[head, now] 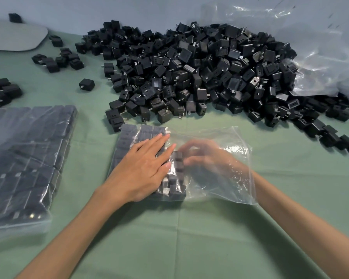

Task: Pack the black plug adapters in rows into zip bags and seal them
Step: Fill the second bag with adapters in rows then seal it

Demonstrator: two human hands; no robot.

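A clear zip bag [220, 141] lies on the green cloth in front of me, its left part filled with rows of black plug adapters [129, 133]. My left hand [141, 170] lies flat on top of the bag, fingers spread, pressing on the packed rows. My right hand [201, 158] is inside the bag, seen blurred through the plastic, its fingers at the newest row of adapters [177, 160]. Whether it holds one I cannot tell. A big heap of loose black adapters [199, 71] lies behind the bag.
A filled bag of adapters [24, 158] lies at the left. Small clusters of loose adapters [56, 59] sit at the far left. A large crumpled clear plastic sheet [320, 53] lies at the back right. A grey pad [14, 35] is at the far left corner.
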